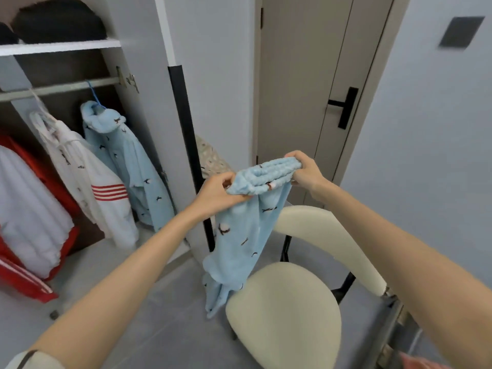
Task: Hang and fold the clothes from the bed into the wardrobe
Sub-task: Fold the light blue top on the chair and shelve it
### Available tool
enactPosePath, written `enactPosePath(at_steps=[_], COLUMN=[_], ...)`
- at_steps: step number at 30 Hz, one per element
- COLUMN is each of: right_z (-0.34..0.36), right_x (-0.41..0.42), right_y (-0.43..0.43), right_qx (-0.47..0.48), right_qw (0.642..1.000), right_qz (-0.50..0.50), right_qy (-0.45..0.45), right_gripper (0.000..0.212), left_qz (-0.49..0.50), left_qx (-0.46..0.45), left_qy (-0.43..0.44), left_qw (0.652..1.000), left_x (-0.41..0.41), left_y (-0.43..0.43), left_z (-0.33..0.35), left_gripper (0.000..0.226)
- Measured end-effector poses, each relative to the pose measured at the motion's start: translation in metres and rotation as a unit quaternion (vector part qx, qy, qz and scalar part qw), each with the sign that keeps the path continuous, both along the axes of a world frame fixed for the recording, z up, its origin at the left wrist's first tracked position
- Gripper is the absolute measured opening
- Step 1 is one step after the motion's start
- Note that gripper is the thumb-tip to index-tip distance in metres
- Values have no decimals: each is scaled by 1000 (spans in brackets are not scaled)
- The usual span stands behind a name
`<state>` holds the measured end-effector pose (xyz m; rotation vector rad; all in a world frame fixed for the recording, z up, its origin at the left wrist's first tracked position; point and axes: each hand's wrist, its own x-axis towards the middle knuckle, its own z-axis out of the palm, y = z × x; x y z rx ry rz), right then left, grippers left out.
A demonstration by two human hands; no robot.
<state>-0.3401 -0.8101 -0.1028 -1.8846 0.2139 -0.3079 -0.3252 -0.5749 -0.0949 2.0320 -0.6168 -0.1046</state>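
I hold light-blue fleece pyjama trousers [241, 235] by ribbed waistband, left hand [217, 194] and right hand [306, 173] pinching opposite ends; legs dangle over cream padded chair [287, 312]. Soft, light, floppy; waistband looks like firmest hold.

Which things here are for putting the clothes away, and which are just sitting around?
For the job: light blue fleece trousers, gripped at the waistband by the left hand and right hand; white wardrobe with its metal rail; matching blue fleece top hanging there.

Just there: cream cushioned chair; grey door with black handle; dark square wall panel.
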Motion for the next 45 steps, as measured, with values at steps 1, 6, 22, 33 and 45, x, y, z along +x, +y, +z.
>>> enactPosePath(at_steps=[1, 6, 22, 33, 45], right_z=[-6, -38, -151, -233, -376], right_x=[-11, -78, -267, -234, -112], right_y=[-19, -113, -250, -209, -127], right_qx=[-3, -2, -48, -228, -167], right_qw=[1000, 996, 951, 900, 914], right_qz=[-10, -45, -234, -53, -16], right_qy=[11, 74, 197, 368, 368], right_gripper=[35, 39, 36, 44, 41], left_qz=[-15, -76, -150, -17, 42], left_qx=[-2, -3, -15, 32, 67], left_qy=[9, 76, 372, 533, 536], left_qw=[1000, 994, 916, 845, 840], left_x=[-8, -52, -228, -214, -111], left_y=[-19, -114, -287, -239, -172], left_z=[-4, -34, -160, -266, -397], left_gripper=[34, 40, 35, 62, 36])
